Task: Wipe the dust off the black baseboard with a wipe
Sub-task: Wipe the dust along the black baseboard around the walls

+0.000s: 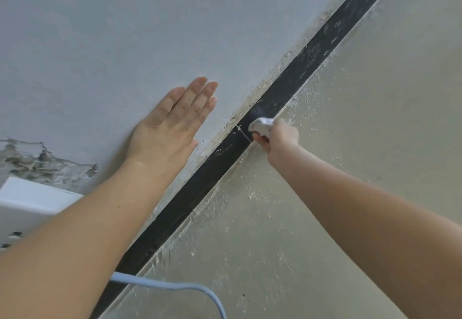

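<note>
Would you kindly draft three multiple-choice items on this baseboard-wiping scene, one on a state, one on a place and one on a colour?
1. The left hand is:
A) flat, fingers straight, on the wall
B) curled in a fist
C) pinching a brush

2. The wipe gripped in the right hand touches:
A) a window pane
B) a door
C) the black baseboard

3. The cable at the bottom of the view is:
A) red
B) light blue
C) yellow

Answers:
1 A, since the palm and straight fingers lie against the wall.
2 C, since the white wipe sits on the black strip.
3 B, since the cable shows pale blue.
</note>
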`<action>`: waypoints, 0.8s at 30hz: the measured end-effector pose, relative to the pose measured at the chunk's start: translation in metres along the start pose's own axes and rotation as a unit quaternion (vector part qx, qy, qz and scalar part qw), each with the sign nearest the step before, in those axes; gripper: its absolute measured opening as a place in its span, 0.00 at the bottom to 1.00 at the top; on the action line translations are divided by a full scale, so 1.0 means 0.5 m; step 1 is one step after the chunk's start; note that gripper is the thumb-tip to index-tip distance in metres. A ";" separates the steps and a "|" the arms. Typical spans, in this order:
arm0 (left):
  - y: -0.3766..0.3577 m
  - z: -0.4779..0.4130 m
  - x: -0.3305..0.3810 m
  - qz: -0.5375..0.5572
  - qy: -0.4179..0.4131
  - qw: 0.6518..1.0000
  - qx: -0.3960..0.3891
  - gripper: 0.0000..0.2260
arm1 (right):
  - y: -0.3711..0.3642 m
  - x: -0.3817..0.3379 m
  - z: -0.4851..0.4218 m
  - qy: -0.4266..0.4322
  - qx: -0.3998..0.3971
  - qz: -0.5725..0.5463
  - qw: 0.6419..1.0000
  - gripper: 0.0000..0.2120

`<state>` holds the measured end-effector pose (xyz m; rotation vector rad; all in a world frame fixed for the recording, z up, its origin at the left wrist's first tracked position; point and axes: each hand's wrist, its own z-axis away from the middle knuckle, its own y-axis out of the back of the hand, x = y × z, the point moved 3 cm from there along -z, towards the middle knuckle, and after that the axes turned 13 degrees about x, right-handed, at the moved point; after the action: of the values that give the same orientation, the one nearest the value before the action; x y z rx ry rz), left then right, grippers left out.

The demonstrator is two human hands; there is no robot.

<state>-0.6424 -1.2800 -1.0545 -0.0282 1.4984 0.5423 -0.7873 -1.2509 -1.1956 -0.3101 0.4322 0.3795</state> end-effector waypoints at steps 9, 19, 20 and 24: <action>-0.002 0.001 0.001 -0.001 0.000 1.000 0.000 0.34 | 0.014 0.195 0.139 -0.125 -0.176 0.231 0.949 0.07; -0.002 0.002 0.002 -0.001 0.004 1.000 0.012 0.35 | -0.023 -0.003 0.077 -0.108 -0.137 0.096 0.980 0.13; -0.001 0.001 0.001 -0.002 0.005 1.000 0.011 0.35 | -0.020 -0.018 0.065 -0.103 -0.121 0.065 0.985 0.14; 0.001 0.001 -0.001 -0.002 0.003 1.000 -0.002 0.34 | 0.016 -0.050 0.025 -0.062 -0.053 -0.087 0.993 0.14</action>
<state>-0.6421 -1.2797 -1.0538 -0.0343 1.5023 0.5424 -0.8074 -1.2466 -1.1749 -0.4220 0.2616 0.2500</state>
